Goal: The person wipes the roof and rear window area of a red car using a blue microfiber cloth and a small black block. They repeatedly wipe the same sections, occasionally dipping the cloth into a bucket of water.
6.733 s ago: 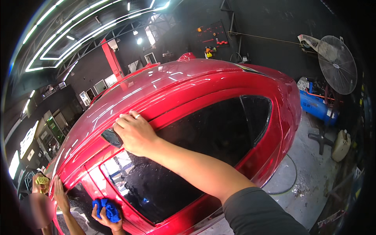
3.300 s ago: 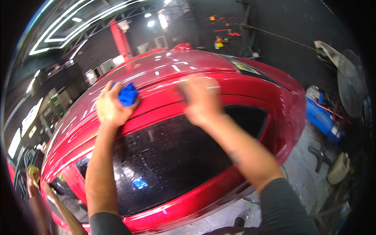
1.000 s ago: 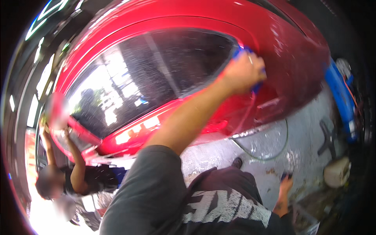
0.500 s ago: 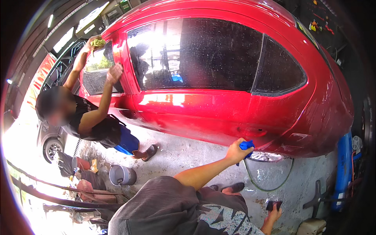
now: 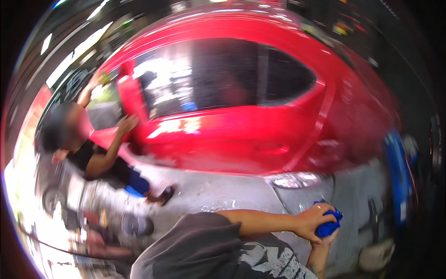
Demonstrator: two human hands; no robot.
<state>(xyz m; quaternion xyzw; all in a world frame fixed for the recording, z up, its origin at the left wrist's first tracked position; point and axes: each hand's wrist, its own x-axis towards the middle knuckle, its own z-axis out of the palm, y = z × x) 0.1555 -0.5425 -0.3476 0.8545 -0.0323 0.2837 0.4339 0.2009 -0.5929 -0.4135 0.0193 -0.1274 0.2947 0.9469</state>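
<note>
A bunched blue cloth (image 5: 329, 225) is in my left hand (image 5: 312, 220), whose fingers curl over it. My right hand (image 5: 328, 239) meets it from below, close against the cloth and the left palm. The cloth and left hand cover most of its fingers, so what it grips is hidden. Both hands are out over the floor, apart from the red car (image 5: 223, 139). The car's side stands across in front of me, with dark side windows (image 5: 223, 76). The picture is smeared by motion.
At the left a co-worker (image 5: 100, 153) reaches toward the front window with a yellow-green cloth (image 5: 105, 78). A grey bucket (image 5: 137, 225) stands on the wet floor. A hose (image 5: 278, 199) lies near the wheel (image 5: 295, 180). A blue object (image 5: 398, 172) stands at the right.
My left hand has come back from the car's side with the blue cloth and joined my right hand. The dark flat thing in my right hand no longer shows. The view has turned rightward.
</note>
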